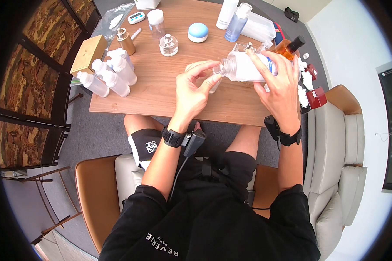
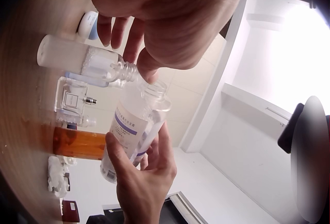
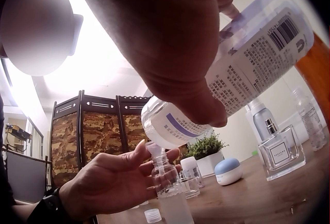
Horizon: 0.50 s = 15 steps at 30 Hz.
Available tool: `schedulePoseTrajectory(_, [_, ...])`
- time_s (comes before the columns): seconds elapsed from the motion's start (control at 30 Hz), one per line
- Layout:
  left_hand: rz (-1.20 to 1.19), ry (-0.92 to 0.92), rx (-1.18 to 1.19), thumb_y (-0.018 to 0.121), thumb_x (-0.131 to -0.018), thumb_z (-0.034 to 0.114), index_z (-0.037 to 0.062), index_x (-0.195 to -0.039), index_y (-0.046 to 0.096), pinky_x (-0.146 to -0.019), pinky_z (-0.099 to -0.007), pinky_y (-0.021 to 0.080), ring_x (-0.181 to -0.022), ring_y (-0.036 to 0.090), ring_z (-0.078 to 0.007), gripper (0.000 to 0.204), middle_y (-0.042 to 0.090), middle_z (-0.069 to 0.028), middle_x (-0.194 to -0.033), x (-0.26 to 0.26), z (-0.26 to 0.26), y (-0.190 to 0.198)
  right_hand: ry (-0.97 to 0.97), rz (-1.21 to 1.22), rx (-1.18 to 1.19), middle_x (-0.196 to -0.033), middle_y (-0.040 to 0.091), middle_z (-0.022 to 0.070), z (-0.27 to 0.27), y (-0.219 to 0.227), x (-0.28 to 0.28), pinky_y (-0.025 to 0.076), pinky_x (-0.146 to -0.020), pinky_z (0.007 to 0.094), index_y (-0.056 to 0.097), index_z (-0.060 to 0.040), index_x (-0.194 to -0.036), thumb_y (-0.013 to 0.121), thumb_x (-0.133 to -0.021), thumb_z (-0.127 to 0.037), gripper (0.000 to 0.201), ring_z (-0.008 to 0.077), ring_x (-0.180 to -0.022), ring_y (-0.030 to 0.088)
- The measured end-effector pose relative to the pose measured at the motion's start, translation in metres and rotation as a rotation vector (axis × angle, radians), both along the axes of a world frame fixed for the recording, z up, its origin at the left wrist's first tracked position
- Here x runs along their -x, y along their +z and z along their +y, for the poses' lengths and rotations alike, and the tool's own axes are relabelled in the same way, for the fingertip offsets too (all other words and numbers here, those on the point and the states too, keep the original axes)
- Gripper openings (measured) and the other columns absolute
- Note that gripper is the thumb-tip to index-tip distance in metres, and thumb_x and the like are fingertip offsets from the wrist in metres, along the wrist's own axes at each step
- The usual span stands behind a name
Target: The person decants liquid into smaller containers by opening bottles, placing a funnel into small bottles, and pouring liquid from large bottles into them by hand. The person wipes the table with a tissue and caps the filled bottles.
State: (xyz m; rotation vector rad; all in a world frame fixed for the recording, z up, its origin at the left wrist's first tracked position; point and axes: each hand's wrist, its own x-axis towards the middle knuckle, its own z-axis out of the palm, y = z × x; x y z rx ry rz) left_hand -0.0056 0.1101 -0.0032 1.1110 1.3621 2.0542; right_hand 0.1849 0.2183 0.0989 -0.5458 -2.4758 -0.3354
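Note:
My right hand [image 1: 279, 85] grips a large clear bottle with a white label [image 1: 247, 66], tipped to the left. Below its mouth stands a small clear bottle [image 3: 174, 203] on the table, partly filled with cloudy liquid. The thumb and index finger of my left hand [image 1: 190, 89] pinch a small clear funnel-like piece [image 3: 154, 150] between the two bottle mouths. Its other fingers spread behind the small bottle's neck in the right wrist view. A small clear screw cap [image 3: 153, 215] lies beside the small bottle.
Several frosted bottles [image 1: 123, 69] cluster at the table's left, by a cardboard box [image 1: 89, 54]. A perfume bottle [image 1: 168, 45] and a blue-lidded jar [image 1: 198, 32] stand farther back. An amber bottle [image 1: 287, 48] and crumpled tissues [image 1: 307, 80] lie near the right edge.

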Motion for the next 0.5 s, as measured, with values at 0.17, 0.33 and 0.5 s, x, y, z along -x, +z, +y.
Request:
schedulePoseTrajectory(0.17, [-0.004,0.003,-0.005,0.082,-0.087,0.006,0.0076,-0.120,0.079,-0.094,-0.0345,0.053,-0.114,0.065,-0.0194,0.034,0.077,-0.0091,-0.120,0.0001,0.0000,0.0007,0.003,0.000,-0.001,-0.131,0.062,0.0074,-0.0006,0.0008,0.0003,0.027,-0.122,0.0665,0.061,-0.0326,-0.147,0.080,-0.072,-0.008,0.081,0.0293,-0.126,0.057])
schedulePoseTrajectory(0.33, [0.105,0.003,0.009,0.077,-0.091,-0.003,-0.0004,-0.126,0.074,-0.091,-0.0301,0.056,-0.104,0.067,-0.0157,0.035,0.070,-0.0128,-0.127,0.0024,-0.0006,-0.0007,0.000,-0.009,-0.008,-0.130,0.062,0.0075,-0.0009,0.0023,0.0008,0.027,-0.122,0.0665,0.061,-0.0323,-0.147,0.080,-0.073,-0.007,0.081,0.0291,-0.126,0.057])
schedulePoseTrajectory(0.5, [0.012,0.003,0.003,0.082,-0.086,0.005,0.0079,-0.120,0.078,-0.094,-0.0341,0.053,-0.113,0.065,-0.0190,0.034,0.077,-0.0086,-0.120,0.0004,-0.0001,0.0004,0.003,-0.007,-0.015,-0.131,0.062,0.0074,0.0003,0.0013,0.0000,0.027,-0.122,0.0664,0.061,-0.0323,-0.147,0.080,-0.073,-0.008,0.081,0.0290,-0.126,0.057])
